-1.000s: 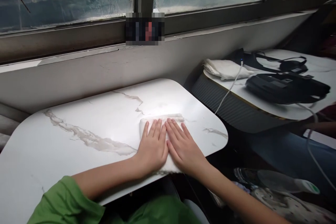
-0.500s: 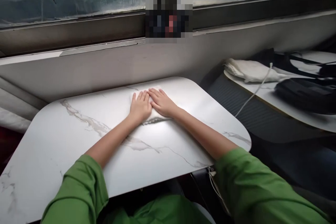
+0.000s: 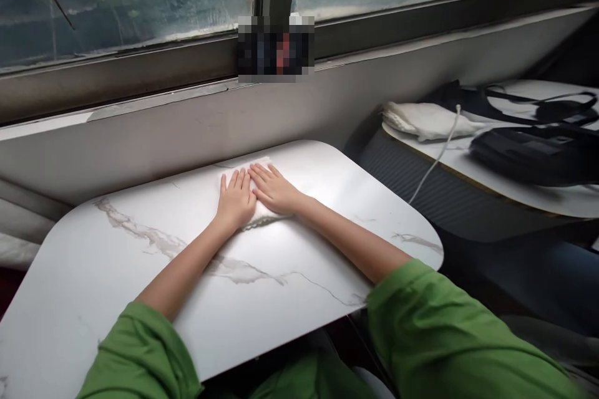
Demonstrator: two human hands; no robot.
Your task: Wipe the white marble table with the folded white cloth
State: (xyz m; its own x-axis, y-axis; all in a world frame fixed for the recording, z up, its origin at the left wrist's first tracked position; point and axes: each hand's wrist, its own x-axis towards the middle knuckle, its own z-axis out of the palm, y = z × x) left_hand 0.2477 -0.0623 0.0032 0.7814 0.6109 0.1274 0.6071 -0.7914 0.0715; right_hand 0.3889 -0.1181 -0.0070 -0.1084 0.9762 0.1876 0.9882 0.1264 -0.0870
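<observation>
A folded white cloth point(image 3: 262, 217) lies flat on the white marble-patterned table point(image 3: 154, 287), towards its far edge. My left hand point(image 3: 235, 199) presses on the cloth's left part, fingers stretched out and pointing away from me. Beside it my right hand point(image 3: 275, 190) lies flat on the same cloth, its fingers slanting left so that the two hands touch or nearly touch. Both palms hide much of the cloth; its near edge and a bit of its far edge show.
Behind the table runs a grey wall point(image 3: 187, 137) below framed windows. A pixelated object point(image 3: 276, 50) sits on the sill. To the right, a second table point(image 3: 580, 199) bears a white cloth bundle point(image 3: 425, 120), a black bag point(image 3: 538, 153) and a hanging white cord point(image 3: 435, 159).
The whole view has shifted, so the table and hands appear a little further left. Both hands stay flat on the cloth at much the same place on the table.
</observation>
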